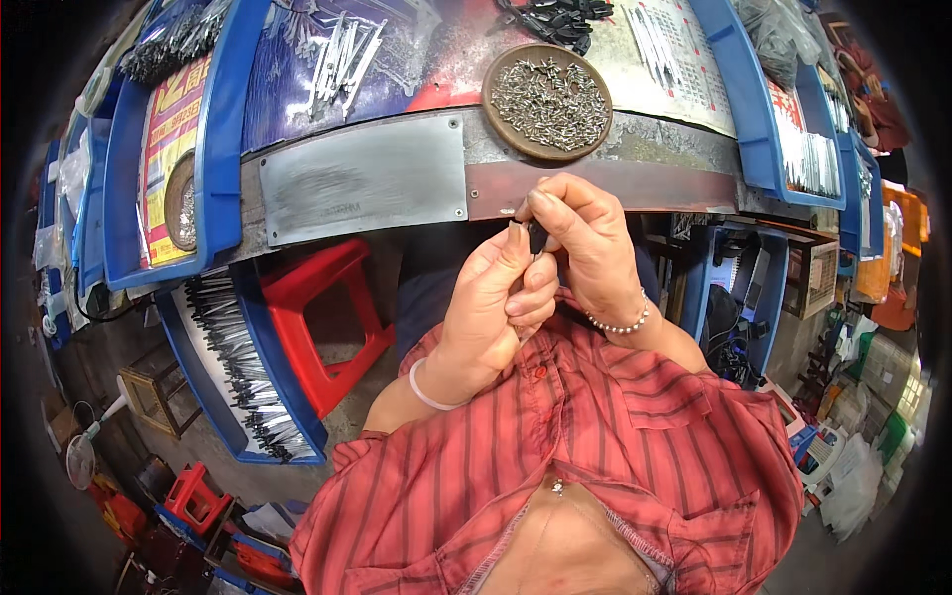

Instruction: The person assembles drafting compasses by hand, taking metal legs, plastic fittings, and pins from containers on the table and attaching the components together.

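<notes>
Just in front of the bench edge, both my hands are closed around a small black piece (537, 238), mostly covered by my fingers. My left hand (486, 307) pinches it between thumb and curled fingers. From the right, my right hand (601, 248) meets it with thumb and forefinger pressed together; anything tiny between those tips is too small to make out. Beyond them a round brown dish (491, 111) holds many small shiny metal pins. Behind the dish lies a pile of black parts (560, 18).
A grey metal plate (362, 178) is fixed along the bench edge. Thin metal strips (342, 64) and more strips (654, 45) lie further back. Blue bins (226, 149) flank the bench. A blue tray (315, 431) of black-ended strips and a red stool (332, 327) stand below left.
</notes>
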A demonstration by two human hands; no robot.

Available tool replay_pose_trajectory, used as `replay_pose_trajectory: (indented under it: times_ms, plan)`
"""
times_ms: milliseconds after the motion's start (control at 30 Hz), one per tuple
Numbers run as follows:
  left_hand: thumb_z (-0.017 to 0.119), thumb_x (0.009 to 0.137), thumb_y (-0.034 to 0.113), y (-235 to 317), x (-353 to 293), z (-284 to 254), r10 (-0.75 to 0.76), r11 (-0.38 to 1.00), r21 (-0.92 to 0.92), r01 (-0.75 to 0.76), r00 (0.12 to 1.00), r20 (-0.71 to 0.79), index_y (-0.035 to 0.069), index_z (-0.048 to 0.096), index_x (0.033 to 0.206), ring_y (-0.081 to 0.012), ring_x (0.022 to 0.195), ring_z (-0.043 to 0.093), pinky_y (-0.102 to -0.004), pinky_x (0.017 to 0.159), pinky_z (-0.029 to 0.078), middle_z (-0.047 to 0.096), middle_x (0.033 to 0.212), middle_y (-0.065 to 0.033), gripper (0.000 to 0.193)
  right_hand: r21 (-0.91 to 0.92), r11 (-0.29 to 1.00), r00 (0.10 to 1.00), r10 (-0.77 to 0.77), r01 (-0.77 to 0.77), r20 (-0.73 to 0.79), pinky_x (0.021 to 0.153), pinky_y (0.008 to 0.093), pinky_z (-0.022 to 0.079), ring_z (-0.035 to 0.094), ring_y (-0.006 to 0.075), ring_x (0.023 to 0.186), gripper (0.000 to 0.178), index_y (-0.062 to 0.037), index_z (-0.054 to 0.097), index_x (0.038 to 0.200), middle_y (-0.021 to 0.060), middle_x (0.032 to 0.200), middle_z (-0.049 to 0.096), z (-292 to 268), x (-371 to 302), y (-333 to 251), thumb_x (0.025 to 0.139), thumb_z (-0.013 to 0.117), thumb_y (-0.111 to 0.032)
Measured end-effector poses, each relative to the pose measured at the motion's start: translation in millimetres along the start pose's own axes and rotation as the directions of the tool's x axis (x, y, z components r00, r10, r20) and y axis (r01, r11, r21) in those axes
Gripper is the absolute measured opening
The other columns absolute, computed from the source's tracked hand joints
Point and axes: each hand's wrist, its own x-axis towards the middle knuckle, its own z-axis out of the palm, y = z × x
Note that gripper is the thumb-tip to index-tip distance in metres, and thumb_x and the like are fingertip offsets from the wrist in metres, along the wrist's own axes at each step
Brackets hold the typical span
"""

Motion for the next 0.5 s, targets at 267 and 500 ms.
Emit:
replay_pose_trajectory:
  times_ms: [267, 500]
  plan:
    - [0.042, 0.098, 0.032, 4, 12, -6, -0.063, 0.990, -0.118, 0.082, 0.987, 0.150, 0.011, 0.046, 0.099, -0.0031, 0.045, 0.034, -0.0165, 0.040, 0.027, 0.045, 0.068, -0.0014, 0.022, 0.080, 0.996, 1.000, -0.031, 0.031, -0.001, 0.050, 0.0148, 0.038, 0.045, -0.0010, 0.057, 0.017, -0.0021, 0.062, 0.085, -0.0038, 0.073, 0.057, 0, 6, -9, 0.091, 0.059, -0.017]
    - [0.042, 0.098, 0.033, 4, 14, -8, -0.091, 0.990, -0.086, 0.108, 0.979, 0.183, 0.008, 0.048, 0.097, -0.0029, 0.044, 0.032, -0.0165, 0.039, 0.025, 0.043, 0.066, 0.0008, 0.027, 0.044, 0.997, 0.992, 0.050, -0.056, 0.115, 0.050, 0.0146, 0.039, 0.047, -0.0005, 0.058, 0.019, -0.0040, 0.064, 0.083, -0.0028, 0.075, 0.060, -9, 16, -16, 0.090, 0.060, -0.021]
